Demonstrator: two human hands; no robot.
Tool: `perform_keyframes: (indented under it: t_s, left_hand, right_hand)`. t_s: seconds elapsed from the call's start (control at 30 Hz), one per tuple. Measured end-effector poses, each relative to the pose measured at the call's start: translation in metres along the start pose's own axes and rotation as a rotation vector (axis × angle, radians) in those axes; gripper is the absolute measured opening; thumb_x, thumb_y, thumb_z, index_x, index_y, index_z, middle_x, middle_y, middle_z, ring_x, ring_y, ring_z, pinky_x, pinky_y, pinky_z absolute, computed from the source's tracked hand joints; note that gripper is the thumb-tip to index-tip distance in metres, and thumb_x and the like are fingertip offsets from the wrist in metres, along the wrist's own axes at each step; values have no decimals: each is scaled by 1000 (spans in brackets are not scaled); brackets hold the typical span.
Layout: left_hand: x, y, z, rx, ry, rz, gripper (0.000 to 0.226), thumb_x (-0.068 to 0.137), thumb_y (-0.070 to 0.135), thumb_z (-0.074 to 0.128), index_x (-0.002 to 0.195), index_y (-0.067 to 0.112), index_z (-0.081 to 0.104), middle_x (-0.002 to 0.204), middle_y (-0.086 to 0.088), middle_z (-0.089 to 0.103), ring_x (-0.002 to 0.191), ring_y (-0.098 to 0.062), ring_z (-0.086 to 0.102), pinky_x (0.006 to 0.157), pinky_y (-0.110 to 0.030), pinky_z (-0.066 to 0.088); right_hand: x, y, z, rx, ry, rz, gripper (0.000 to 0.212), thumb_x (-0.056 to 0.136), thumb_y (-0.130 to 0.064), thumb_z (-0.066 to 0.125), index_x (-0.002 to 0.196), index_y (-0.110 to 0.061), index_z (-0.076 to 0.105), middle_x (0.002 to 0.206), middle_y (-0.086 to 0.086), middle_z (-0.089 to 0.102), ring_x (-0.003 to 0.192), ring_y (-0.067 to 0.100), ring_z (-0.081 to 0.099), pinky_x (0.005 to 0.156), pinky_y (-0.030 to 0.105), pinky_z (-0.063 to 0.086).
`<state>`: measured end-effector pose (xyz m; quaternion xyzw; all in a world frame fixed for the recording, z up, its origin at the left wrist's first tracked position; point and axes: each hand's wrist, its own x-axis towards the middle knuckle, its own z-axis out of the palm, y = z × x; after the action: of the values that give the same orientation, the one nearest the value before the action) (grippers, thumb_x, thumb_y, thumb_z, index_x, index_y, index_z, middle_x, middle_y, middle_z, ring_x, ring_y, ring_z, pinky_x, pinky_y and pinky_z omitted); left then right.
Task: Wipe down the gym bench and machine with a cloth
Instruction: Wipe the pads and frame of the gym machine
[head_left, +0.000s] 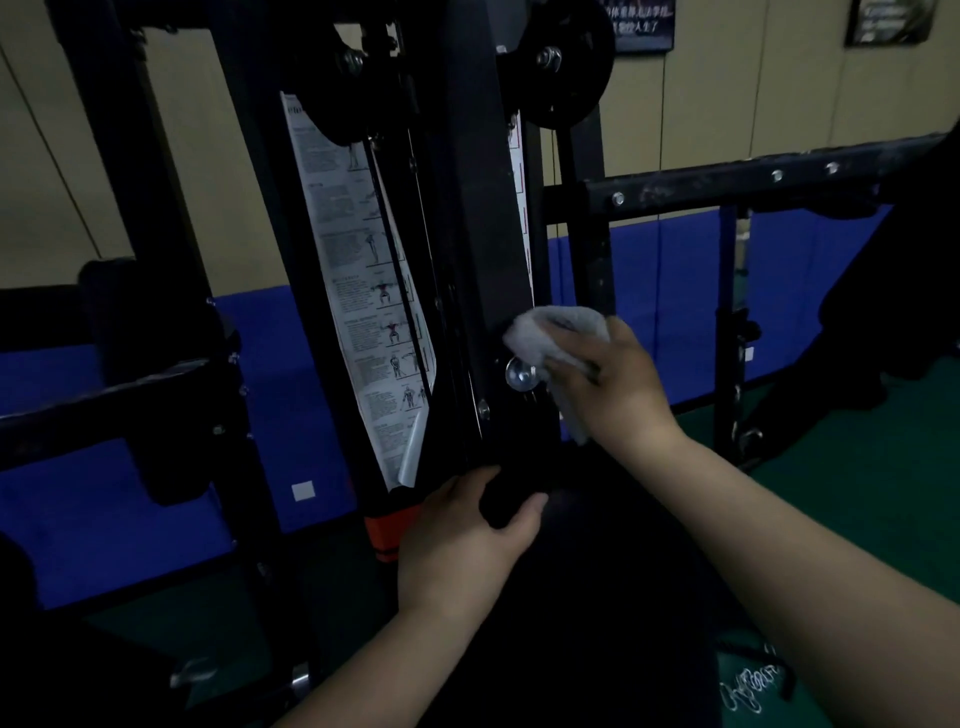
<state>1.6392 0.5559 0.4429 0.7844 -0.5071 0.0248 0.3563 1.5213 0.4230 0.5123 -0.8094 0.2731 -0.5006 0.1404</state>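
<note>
two bare hands work at the dark metal upright of a black gym machine (467, 234) in a dim room. the right hand (618, 384) is closed around a crumpled pale grey cloth (550, 338), pressing it against the right edge of the upright just above a round silver knob (522, 373); a tail of the cloth hangs down below the palm. the left hand (462, 545) sits lower, its fingers and thumb curled partway around a black padded part (511, 499) at the foot of the upright, gripping it loosely. behind the upright, a long white exercise chart with printed figures (358, 291) runs down the machine's frame, its bottom corner peeling. two black pulley wheels (566, 62) hang near the top. a black horizontal bar with silver bolts (727, 182) extends to the right. blue wall padding (675, 291) lines the lower wall, and green flooring (857, 493) shows at right.
</note>
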Motion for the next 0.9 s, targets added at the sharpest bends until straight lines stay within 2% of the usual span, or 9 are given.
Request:
perform_keyframes:
  t_s: [0.1,0.17,0.3,0.4,0.5,0.6,0.7,0.8,0.9]
  left_hand:
    - [1,0,0,22,2,-1,63,76,73,48,129,39,51,127,16,55,117,-5,51,94,-24,44]
    - [1,0,1,26,8,-8,63,76,73,49,129,39,51,127,16,55,118,-6,51,95,-24,44]
    - [2,-2,3,6,-2,-14,64,75,75,48,128,39,52,125,15,57,115,-8,52,93,-27,46]
    - [3,-3,4,11,-6,-14,65,74,76,46,127,39,52,125,15,57,115,-8,53,92,-28,46]
    - [3,-4,3,18,-7,-17,67,72,77,44,127,39,53,125,16,57,115,-8,53,92,-27,46]
    - [2,-3,3,11,-7,-15,67,72,76,45,127,39,52,125,15,57,115,-8,53,92,-27,47]
    - [1,-3,3,-11,-2,-13,65,73,75,47,127,39,53,124,16,58,115,-7,53,92,-26,46]
    - [2,-3,4,-2,-8,-4,67,72,76,46,128,39,53,125,16,58,114,-6,53,92,-25,46]
    - [1,-3,4,25,-4,8,74,69,81,38,129,39,51,125,16,57,115,-5,52,91,-22,45]
  right_hand:
    - [-6,24,-5,-128,-143,330,38,92,-16,60,127,-28,56,112,3,50,95,15,56,75,18,44]
    - [-17,30,-6,-151,-66,346,35,91,-17,59,125,-27,60,121,8,52,105,23,54,79,20,41]
    - [-30,9,11,113,172,262,20,90,-19,61,109,-22,67,105,-1,60,88,8,61,69,7,44]
    - [-35,9,15,-28,17,203,20,90,-17,59,109,-19,68,104,-2,53,88,14,58,66,7,41]
    - [-37,20,1,-234,-140,174,24,89,-16,58,110,-22,69,99,-2,45,86,24,58,69,26,43]
    - [-40,7,-3,-171,101,73,26,84,-14,67,108,-23,71,98,3,50,80,23,58,65,27,46]
    - [-42,-10,5,-56,242,-102,30,80,-9,71,108,-21,72,102,3,50,85,12,54,69,16,46]
    - [-40,-12,15,-47,146,-210,33,85,-14,63,117,-22,68,106,6,50,93,12,53,77,15,46]
    - [-42,1,14,-130,14,-237,38,85,-14,59,120,-26,65,108,11,51,87,24,59,71,23,52]
